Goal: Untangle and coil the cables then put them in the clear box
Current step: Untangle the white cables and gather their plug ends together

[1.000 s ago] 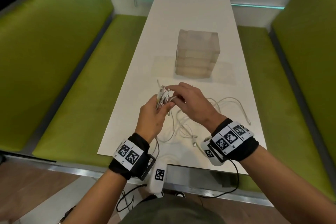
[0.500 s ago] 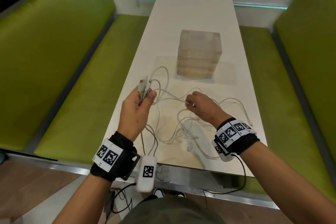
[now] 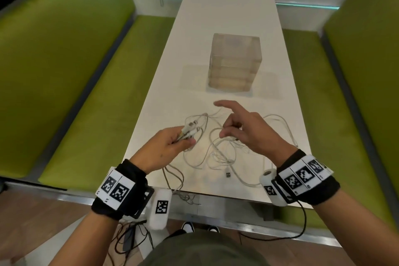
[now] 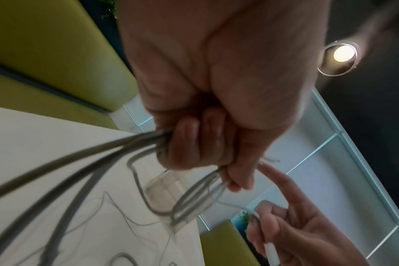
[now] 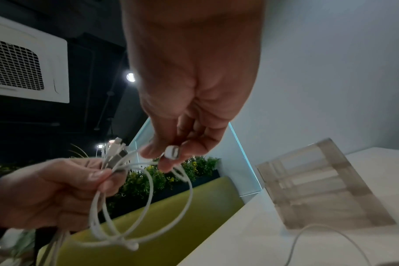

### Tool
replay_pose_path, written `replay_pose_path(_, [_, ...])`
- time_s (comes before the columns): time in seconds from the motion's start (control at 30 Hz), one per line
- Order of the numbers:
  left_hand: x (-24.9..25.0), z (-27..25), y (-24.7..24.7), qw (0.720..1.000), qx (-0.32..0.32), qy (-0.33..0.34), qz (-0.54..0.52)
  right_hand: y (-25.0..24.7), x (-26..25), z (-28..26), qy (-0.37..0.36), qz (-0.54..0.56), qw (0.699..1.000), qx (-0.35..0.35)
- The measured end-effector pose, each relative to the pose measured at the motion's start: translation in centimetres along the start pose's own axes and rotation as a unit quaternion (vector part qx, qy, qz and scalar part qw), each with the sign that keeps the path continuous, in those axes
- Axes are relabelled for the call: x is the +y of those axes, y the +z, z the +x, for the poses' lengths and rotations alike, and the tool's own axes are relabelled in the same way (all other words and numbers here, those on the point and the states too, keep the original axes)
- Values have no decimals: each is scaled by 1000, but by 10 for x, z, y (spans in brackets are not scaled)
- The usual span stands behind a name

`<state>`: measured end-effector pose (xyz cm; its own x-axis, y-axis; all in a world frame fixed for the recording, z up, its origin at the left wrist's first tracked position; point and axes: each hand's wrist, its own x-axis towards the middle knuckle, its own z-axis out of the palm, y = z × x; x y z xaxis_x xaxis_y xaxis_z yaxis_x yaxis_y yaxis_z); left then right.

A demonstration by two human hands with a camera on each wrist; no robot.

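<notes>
Green benches (image 3: 75,75) flank a long white table (image 3: 226,6). The clear box (image 3: 235,65) stands upright at mid-table, well apart from both hands. Nearer the person, white cables (image 3: 218,153) lie in a loose tangle on the tabletop, with some strands trailing over the near edge. The left hand (image 3: 166,149) grips a bundle of cable ends (image 3: 191,129), fingers curled round them, the plugs sticking out past the thumb. The right hand (image 3: 248,134) is just beside it, index finger straight and pointing forward, thumb and other fingers pinching one white plug (image 5: 172,152); its cable seems to loop down toward the bundle, though blur hides the path.
</notes>
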<state>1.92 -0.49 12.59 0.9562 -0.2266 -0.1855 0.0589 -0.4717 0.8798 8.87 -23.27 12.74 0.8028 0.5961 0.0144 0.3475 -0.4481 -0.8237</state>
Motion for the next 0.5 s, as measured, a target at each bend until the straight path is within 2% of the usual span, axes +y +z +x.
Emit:
replay_pose_path(0.13, [3, -3, 2, 992, -126, -19, -13, 8, -7, -7, 10, 4, 991, -134])
replay_pose_path(0.17, [5, -2, 3, 988, -152, -16, -11, 15, -9, -8, 9, 10, 988, -151])
replay_pose_path(0.23, [11, -4, 6, 983, -181, 1, -8, 28, -13, -9, 25, 16, 989, -143])
replay_pose_path(0.27, [13, -5, 7, 985, -175, 7, -8, 33, -13, -11, 44, 19, 991, -127])
replay_pose_path(0.33, [11, -6, 6, 993, -112, 5, -33, 39, -9, -16, 83, 33, 989, -115])
replay_pose_path(0.43, [3, -7, -2, 989, 20, -13, -146, 45, -2, -26, 117, 37, 978, -170])
replay_pose_path(0.5, [1, -8, -8, 979, 66, -8, -195, 55, 3, -34, 116, 11, 971, -211])
